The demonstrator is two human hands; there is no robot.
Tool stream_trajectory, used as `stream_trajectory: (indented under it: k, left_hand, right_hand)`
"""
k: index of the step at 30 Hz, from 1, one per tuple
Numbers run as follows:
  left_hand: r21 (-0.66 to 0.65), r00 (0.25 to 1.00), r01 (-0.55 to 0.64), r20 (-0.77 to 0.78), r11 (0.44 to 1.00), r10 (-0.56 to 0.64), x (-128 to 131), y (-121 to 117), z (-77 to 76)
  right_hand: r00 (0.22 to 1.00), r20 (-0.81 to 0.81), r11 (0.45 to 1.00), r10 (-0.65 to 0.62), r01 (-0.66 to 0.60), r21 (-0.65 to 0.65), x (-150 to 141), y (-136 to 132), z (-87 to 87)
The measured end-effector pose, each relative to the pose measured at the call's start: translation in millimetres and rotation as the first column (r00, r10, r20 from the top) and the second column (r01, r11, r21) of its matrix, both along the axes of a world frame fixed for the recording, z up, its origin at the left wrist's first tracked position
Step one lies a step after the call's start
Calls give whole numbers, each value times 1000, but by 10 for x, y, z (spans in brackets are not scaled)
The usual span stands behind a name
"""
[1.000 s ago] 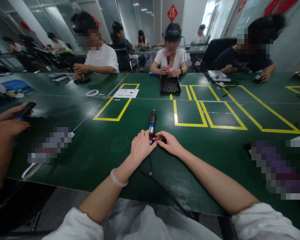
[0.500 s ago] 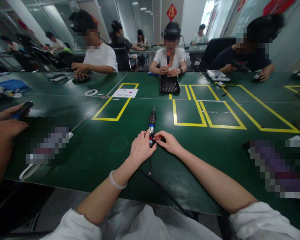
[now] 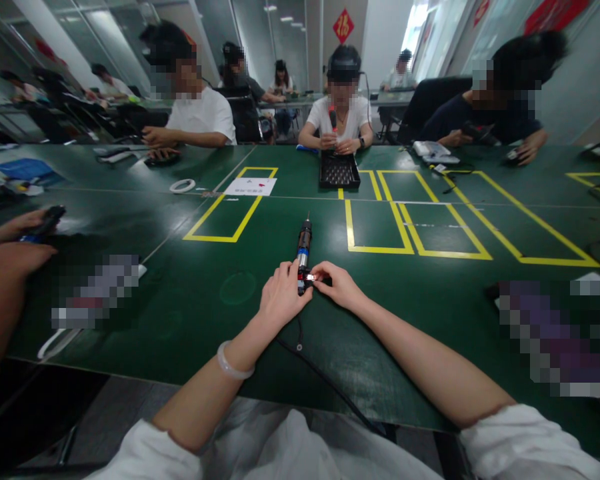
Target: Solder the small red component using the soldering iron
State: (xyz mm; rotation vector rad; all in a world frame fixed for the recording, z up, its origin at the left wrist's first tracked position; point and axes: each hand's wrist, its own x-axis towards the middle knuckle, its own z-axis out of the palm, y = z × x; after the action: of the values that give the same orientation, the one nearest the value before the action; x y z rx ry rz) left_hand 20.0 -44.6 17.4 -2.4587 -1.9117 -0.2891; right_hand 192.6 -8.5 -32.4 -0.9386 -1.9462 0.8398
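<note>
An electric screwdriver point(image 3: 304, 245) lies on the green table with its bit pointing away from me. Its outer casing seems to be off, as a silver and blue motor body and small red parts show. My left hand point(image 3: 281, 293) is closed over the rear of it from the left. From the right, the thumb and fingertips of my right hand point(image 3: 337, 283) pinch at a small part on its rear side, where a bright spot glows. What exactly those fingertips hold is too small to make out. A black cable point(image 3: 325, 373) runs toward me over the table edge.
Yellow tape outlines point(image 3: 380, 250) mark the table beyond my hands. A black tray point(image 3: 339, 175) stands before a person opposite, who holds a red-handled tool point(image 3: 333, 119). A roll of white tape point(image 3: 183, 186) and a paper sheet point(image 3: 250, 186) lie left of centre. Another person's hand point(image 3: 17, 257) is at left.
A bright glow now shows at my right fingertips, where an orange-red part showed before. Both my hands have kept nearly the same place.
</note>
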Motion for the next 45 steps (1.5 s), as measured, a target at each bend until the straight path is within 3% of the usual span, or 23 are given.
stream_trajectory:
  k: [16,26,33,45]
  left_hand:
    - [15,1000,-20,-20,1000,21,-9,47,-2]
    - [17,997,1,-73,1000,1,-224,98,60]
    - [9,984,-41,-174,999,42,-798,108,105]
    - [2,902,-246,-366,969,230,-2399,364,100]
  right_hand:
    - [973,223,992,-56,29,119,17,-47,66]
    - [986,167,998,-30,20,64,7,-64,120]
    - [981,188,996,-42,26,85,15,-35,82]
    - [971,235,994,-30,5,108,22,-48,145]
